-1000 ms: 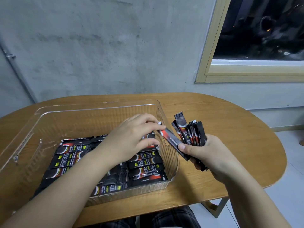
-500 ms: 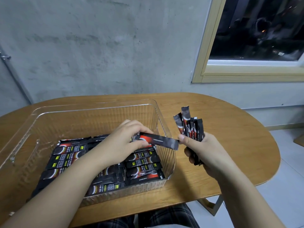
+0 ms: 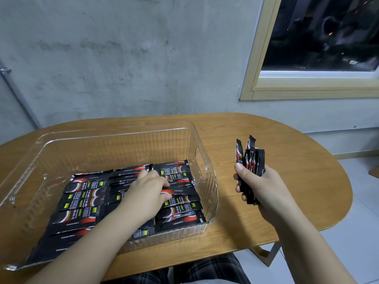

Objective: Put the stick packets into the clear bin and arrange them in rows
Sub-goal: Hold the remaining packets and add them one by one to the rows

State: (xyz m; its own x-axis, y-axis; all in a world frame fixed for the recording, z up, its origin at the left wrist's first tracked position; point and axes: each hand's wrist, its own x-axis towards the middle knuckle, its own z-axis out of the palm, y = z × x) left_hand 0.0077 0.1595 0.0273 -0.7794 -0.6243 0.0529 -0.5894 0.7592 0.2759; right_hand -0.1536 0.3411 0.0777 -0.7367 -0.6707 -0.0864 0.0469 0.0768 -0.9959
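My oval wooden worktop (image 3: 266, 144) sits right up against a rough grey concrete wall (image 3: 123, 58). Pale wood-framed window (image 3: 252, 78) up on the right, dark outside. Thin metal pipe (image 3: 18, 99) runs down the wall on the left. Light tiled floor (image 3: 365, 222) below, my plaid trousers (image 3: 205, 271) poking out underneath.

Both forearms are bare, with no sleeves in view. The left hand (image 3: 148, 190) and the right hand (image 3: 264, 189) wear no gloves, rings or watch. At the lower edge, dark checked trousers (image 3: 205, 271) cover the lap.
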